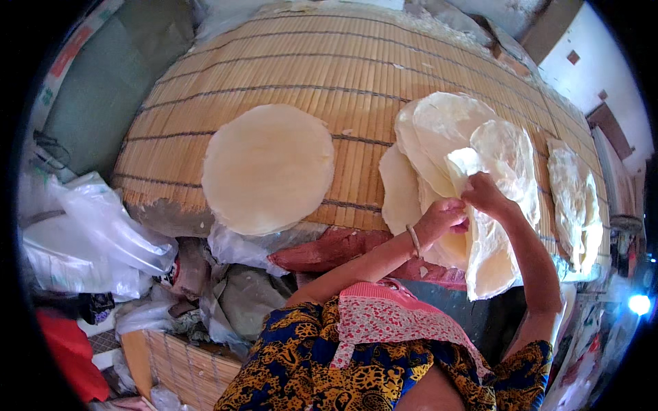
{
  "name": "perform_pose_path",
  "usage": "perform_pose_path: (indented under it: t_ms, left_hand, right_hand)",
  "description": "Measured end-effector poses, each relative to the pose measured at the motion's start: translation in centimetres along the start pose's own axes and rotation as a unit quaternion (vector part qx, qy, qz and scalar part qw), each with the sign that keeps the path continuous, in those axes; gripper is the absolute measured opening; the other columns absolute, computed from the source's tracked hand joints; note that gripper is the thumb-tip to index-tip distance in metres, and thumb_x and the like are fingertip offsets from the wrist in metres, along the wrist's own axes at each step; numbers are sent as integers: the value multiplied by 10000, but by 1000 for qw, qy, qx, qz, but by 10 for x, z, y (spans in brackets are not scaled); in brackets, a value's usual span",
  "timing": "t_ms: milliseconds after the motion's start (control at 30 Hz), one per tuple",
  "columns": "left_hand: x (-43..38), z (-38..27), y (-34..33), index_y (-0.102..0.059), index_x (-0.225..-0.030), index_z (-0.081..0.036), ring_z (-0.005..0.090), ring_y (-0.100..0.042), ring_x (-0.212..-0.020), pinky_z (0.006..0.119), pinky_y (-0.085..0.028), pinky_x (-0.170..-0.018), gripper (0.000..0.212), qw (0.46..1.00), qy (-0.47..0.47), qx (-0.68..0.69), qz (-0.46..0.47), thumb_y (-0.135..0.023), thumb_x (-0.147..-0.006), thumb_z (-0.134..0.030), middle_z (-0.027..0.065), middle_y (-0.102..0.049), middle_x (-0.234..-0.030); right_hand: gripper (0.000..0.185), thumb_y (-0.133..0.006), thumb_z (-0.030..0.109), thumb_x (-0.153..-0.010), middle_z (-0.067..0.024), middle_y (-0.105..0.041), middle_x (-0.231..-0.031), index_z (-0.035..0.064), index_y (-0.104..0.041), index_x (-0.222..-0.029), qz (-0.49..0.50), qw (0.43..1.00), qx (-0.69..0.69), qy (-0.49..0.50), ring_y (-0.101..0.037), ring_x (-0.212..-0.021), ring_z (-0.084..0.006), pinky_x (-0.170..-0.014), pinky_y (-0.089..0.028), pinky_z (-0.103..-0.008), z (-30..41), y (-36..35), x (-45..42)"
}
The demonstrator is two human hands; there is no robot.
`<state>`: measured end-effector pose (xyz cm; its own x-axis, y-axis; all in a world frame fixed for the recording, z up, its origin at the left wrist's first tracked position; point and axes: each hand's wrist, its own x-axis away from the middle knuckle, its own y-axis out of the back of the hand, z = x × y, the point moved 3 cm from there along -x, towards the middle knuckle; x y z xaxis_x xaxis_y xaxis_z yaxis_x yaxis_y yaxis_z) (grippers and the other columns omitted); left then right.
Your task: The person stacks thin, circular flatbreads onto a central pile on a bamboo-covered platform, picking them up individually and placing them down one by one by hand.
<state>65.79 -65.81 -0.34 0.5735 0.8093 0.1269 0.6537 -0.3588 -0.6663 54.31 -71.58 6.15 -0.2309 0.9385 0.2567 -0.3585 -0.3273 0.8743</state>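
Note:
My right hand point(483, 195) pinches the near edge of a thin, pale sheet point(493, 257), which looks like rice paper. Close beside it, my left hand point(446, 218), with a bangle on the wrist, has its fingertips on the same edge. This sheet is wrinkled and stands partly raised, its lower end hanging past the mat's front edge. Beneath and behind it lies a loose, overlapping pile of similar sheets point(442, 123). Left of my hands, a neat round stack of sheets point(267, 167) lies flat. My fingers hide part of the gripped edge.
A slatted bamboo mat point(354, 67) covers the work surface. More crumpled sheets point(573, 200) lie at its right end. A reddish beam point(329, 249) runs along the front. Clear plastic bags point(97, 236) and a slatted wooden panel point(185, 359) are at the lower left.

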Motion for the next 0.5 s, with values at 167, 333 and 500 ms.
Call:
perform_pose_path:
  t_ms: [167,333,500]
  left_hand:
    - [5,3,50,-470,-1041,-81,157,-520,-835,300,-451,-708,292,986,128,-101,24,-508,-813,-261,46,-502,-866]
    - [21,-45,48,-402,-1108,-155,215,-502,-872,376,-446,-719,401,990,106,91,24,-497,-804,-399,66,-460,-950]
    - [63,-143,76,-350,-1170,-160,255,-503,-891,452,-429,-782,423,962,-103,239,85,-403,-841,-422,77,-480,-1011]
  right_hand:
    - [189,-546,113,-631,-14,-362,-531,23,-404,-545,-88,990,-88,61,-361,-542,-127,-461,-325,-320,5,39,-12]
    - [101,-548,118,-705,-20,-471,-655,22,-518,-697,-36,981,-95,166,-445,-618,-116,-560,-387,-272,71,117,-55]
    - [141,-520,111,-741,-151,-485,-919,-11,-523,-814,-120,887,135,425,-458,-879,-281,-784,-376,-349,280,86,-29]
